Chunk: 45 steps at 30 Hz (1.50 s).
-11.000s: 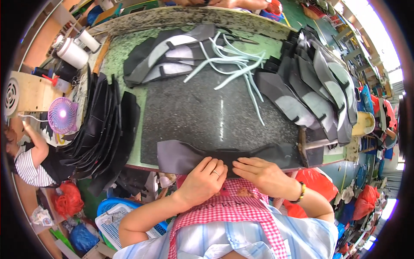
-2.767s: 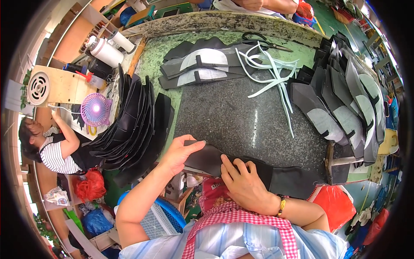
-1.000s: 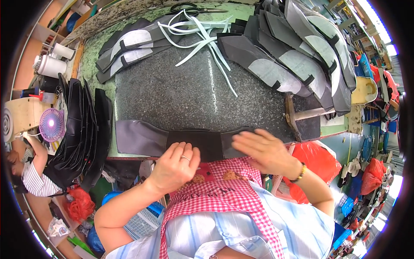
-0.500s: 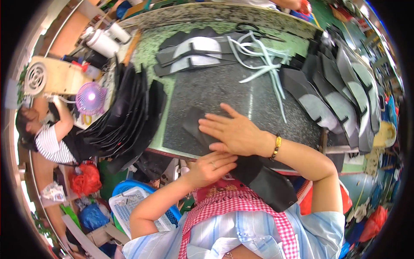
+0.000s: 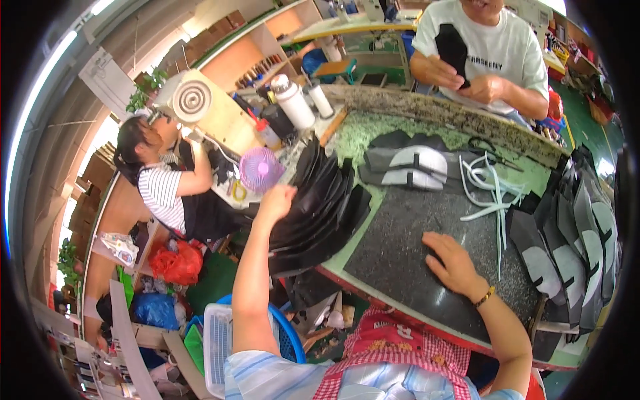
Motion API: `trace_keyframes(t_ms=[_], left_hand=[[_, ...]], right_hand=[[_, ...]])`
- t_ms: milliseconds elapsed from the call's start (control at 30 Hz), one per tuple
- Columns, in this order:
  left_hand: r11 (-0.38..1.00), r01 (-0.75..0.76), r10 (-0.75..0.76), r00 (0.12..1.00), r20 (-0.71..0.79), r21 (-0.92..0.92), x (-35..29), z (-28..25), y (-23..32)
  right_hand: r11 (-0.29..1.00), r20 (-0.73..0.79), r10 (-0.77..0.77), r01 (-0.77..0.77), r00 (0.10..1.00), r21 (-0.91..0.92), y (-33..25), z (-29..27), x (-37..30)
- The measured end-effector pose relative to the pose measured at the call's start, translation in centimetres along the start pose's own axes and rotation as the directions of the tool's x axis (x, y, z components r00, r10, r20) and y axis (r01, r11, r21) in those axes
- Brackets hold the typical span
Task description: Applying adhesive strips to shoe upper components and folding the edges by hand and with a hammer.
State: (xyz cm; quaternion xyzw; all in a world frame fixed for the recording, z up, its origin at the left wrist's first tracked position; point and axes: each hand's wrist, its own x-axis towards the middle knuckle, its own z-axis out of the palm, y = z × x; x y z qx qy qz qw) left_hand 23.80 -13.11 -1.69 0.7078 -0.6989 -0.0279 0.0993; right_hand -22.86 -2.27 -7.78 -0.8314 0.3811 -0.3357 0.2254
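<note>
My left hand [image 5: 277,204] reaches out to the stack of black pieces [image 5: 319,220], next to a small purple fan [image 5: 261,169]. Its fingers are curled closed at the stack's upper left edge; what they hold, if anything, is hidden. My right hand [image 5: 455,265] lies with spread fingers on the dark speckled board [image 5: 400,230], holding nothing. Beyond it rest dark pieces with white patches [image 5: 417,167] and a tangle of pale strips [image 5: 490,183]. More grey and black patched pieces [image 5: 560,247] are piled at the right.
Black-handled scissors [image 5: 490,148] lie near the table's far ledge [image 5: 460,119]. A white flask [image 5: 292,101] and bottles stand beyond the fan. One co-worker sits at the left; another across the table holds a black piece [image 5: 453,53]. A blue basin [image 5: 288,333] sits below left.
My left hand has gone from beside my right hand to the black stack at the left. The dark piece under my hands is out of sight. The view has swung up and left.
</note>
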Motion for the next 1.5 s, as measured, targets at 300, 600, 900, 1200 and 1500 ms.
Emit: trace_keyframes(t_ms=[300,600,900,1200,1500], left_hand=[[-0.530,-0.438,0.267,0.726,-0.634,-0.726,-13.6,-13.2,28.7],[-0.687,-0.179,0.237,0.861,-0.450,-0.704,-18.0,-15.6,30.2],[-0.579,-0.303,0.333,0.760,-0.558,-0.757,-17.8,-15.2,28.1],[-0.556,-0.369,0.294,0.751,-0.592,-0.744,-16.3,-13.4,27.1],[0.554,-0.756,0.548,0.647,-0.530,-0.350,-5.4,0.3,26.3]], right_hand=[[0.996,0.030,0.002,0.000,1.000,-0.093,0.5,0.3,0.3],[0.998,-0.173,0.019,-0.029,0.985,-0.054,2.2,-0.1,4.3],[0.914,-0.214,0.091,-0.167,0.973,-0.370,9.9,0.2,16.8],[0.949,0.122,0.264,-0.236,0.957,-0.208,11.4,-3.2,20.3],[0.983,0.055,0.141,-0.133,0.989,-0.127,11.5,-5.9,18.2]])
